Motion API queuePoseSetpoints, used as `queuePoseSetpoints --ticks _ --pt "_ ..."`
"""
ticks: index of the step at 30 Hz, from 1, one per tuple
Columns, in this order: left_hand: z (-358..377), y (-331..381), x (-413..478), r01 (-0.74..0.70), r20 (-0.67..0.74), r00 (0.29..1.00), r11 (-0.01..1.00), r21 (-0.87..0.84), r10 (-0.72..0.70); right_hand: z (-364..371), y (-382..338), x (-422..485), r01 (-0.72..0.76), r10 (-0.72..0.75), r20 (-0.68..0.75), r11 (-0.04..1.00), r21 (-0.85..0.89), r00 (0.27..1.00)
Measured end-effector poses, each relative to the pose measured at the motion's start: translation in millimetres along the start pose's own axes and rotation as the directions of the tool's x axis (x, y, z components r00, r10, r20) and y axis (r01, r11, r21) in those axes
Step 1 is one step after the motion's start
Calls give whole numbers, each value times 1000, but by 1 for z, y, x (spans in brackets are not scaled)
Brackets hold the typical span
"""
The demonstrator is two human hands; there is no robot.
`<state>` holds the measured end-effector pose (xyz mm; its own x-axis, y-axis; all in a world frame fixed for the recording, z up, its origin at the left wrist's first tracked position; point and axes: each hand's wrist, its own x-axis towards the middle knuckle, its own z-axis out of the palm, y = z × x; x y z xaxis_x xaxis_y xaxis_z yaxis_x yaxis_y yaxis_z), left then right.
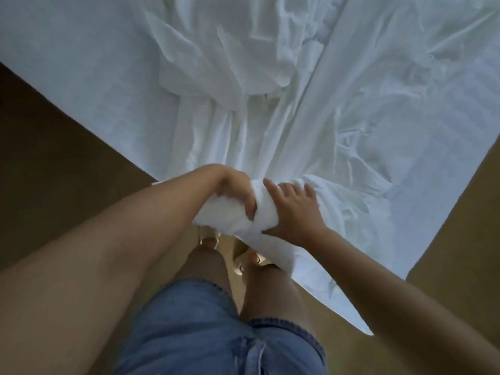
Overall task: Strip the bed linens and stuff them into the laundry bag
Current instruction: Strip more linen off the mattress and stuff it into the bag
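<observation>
**Sheet gathered at the bed corner, both hands on the bunch**

Head view, looking steeply down. The person stands at the near corner of the bed (pixel 81 85), which runs away toward the top of the frame. White sheet (pixel 270 136) covers the mattress; it is heavily creased, with folds converging from a crumpled heap near mid-bed down to the corner.

Left hand (pixel 238 189): closed over the top of a thick roll of gathered sheet at the corner, fingers curled down around it.

Right hand (pixel 292 209): clasped on the same roll just beside the left, thumb underneath, fingers spread across the cloth on the far side. The two hands nearly touch.

A tail of sheet hangs below the hands, over the bed's edge toward the feet.

Surroundings: brown floor (pixel 48 147) on both sides of the corner, dim on the left, lighter tan on the right. Denim shorts (pixel 205 328) and bare legs fill the lower frame. Laundry bag: not in view.
</observation>
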<state>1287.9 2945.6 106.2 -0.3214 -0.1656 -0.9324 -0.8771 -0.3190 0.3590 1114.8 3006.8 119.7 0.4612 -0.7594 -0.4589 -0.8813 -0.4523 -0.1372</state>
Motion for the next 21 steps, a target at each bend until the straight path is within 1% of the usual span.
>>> queuePoseSetpoints --ticks 2,3,4,5,6,7,8,10,11,12,13,14,15,16,17,18,19,20,21 --pt "-1 -11 22 51 2 999 997 -64 -51 16 7 25 29 -28 76 1000 -6 997" --pt "1 -15 35 40 -58 997 995 -92 -45 26 10 38 35 -34 116 999 -3 993" --pt "7 -18 44 13 -171 985 999 -38 -19 35 13 50 10 -12 157 1000 12 987" --pt "18 -21 52 10 -342 940 998 69 14 43 17 63 -42 32 216 998 42 976" --pt "32 -21 57 27 -516 853 983 180 71 50 19 74 -99 74 276 992 81 958" --pt "49 -22 60 48 -619 773 960 276 140 55 21 85 -142 95 320 982 128 943" --pt "66 -25 64 64 -641 738 923 379 212 58 23 97 -176 105 357 969 173 928" --pt "100 -39 76 144 -608 710 771 620 355 56 28 120 -188 76 426 955 228 902" --pt "111 -49 87 199 -631 651 708 678 422 52 29 128 -189 52 466 949 254 883" --pt "115 -58 98 228 -665 570 686 691 482 51 33 133 -208 34 513 936 285 858" --pt "110 -63 106 226 -679 526 686 692 512 52 38 135 -245 30 562 918 313 827" --pt "100 -63 112 213 -677 524 690 692 517 54 46 134 -316 35 619 882 350 785" --pt "88 -61 117 190 -666 523 689 699 532 55 52 133 -425 38 685 808 407 728" --pt "79 -60 123 141 -638 522 680 720 567 58 57 129 -550 33 754 706 447 656" --pt "74 -61 130 73 -584 534 655 752 611 63 59 125 -638 18 801 615 463 598" --pt "68 -59 131 -5 -521 563 633 774 641 69 58 120 -674 6 811 560 481 584" --pt "63 -58 130 -69 -469 615 636 769 634 74 57 117 -677 37 781 526 515 623" --pt "58 -56 129 -93 -432 683 658 747 588 78 54 114 -626 111 702 564 538 703" --pt "50 -51 127 -89 -415 739 687 721 531 80 51 109 -526 198 557 669 525 807"
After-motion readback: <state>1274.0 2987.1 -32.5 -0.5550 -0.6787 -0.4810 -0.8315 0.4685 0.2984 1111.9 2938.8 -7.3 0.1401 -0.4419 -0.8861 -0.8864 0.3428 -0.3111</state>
